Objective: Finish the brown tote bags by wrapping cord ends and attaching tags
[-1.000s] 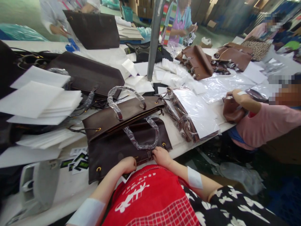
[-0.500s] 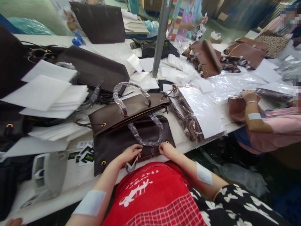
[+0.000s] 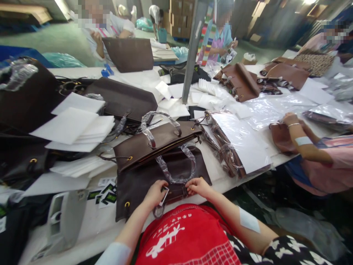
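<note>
A dark brown handbag [image 3: 138, 187] lies on the table in front of me, its top folded open and its zipper edge facing me. Clear plastic wrap covers both of its handles [image 3: 176, 173]. My left hand [image 3: 156, 193] is closed on a small white-edged tag [image 3: 164, 197] over the bag's near side. A loop of strap or cord hangs just below that hand. My right hand [image 3: 199, 187] has its fingers pinched together at the bag's near edge, beside the small strap tab [image 3: 184, 190]. What lies between those fingers is too small to make out.
Several dark printed tags [image 3: 109, 193] and a grey tape dispenser [image 3: 64, 217] are to the left, below white foam sheets [image 3: 68, 125]. A plastic-wrapped bag [image 3: 228, 143] lies on the right. A metal post [image 3: 190, 55] rises beyond. A co-worker's arm [image 3: 309, 141] handles a brown bag at right.
The view has tilted up, so the scene sits lower. My left hand has turned the tag so its white side shows. My right fingers have shifted toward the strap tab.
</note>
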A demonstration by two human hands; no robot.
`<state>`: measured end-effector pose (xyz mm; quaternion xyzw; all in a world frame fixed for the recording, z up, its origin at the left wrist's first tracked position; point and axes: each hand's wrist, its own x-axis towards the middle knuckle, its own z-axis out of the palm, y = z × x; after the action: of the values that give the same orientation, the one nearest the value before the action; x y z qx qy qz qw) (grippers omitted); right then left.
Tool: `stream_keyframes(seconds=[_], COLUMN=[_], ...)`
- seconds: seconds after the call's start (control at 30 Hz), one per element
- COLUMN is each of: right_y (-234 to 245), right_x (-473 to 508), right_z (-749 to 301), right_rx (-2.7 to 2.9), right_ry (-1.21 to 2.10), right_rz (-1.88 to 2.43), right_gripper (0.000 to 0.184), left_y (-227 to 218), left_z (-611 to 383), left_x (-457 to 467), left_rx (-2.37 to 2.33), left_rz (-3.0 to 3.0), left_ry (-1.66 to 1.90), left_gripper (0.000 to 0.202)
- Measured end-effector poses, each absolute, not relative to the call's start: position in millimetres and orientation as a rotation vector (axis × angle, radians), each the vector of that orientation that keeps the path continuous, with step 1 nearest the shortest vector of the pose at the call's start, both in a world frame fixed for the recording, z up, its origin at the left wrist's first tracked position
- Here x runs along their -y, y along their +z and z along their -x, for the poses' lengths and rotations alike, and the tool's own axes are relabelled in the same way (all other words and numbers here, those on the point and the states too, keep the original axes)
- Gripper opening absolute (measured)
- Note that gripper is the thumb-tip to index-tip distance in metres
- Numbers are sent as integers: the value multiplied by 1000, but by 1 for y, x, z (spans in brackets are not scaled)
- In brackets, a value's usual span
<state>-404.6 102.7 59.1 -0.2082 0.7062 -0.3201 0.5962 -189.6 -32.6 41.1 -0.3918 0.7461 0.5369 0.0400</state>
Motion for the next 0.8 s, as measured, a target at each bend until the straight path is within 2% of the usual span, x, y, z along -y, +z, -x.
stream_keyframes(seconds=[0.13,0.23,0.4,0.57,0.8], right_y=[55,48,42,51,41], right_x=[-99,-96,-95,-97,-94], right_z=[401,401,406,412,397], right_rx=[-1513,-1506,-1761,-1907,-1612], right_ry=[-804,-839,-729,-707,-779], right_rz=[432,443,612,1079,729], right_gripper=[30,40,23,9,20], left_y=[45,36,21,32,36], left_z=[196,195,189,191,216], left_x=[17,8,1,2,2], left_rx=[-2546,-2642,-2749,-2687,-2356], left_rz=[1139,1250,1352,1349,1444], left_ry=[1098,971,846,972,1483], left_gripper=[20,22,20,17,8])
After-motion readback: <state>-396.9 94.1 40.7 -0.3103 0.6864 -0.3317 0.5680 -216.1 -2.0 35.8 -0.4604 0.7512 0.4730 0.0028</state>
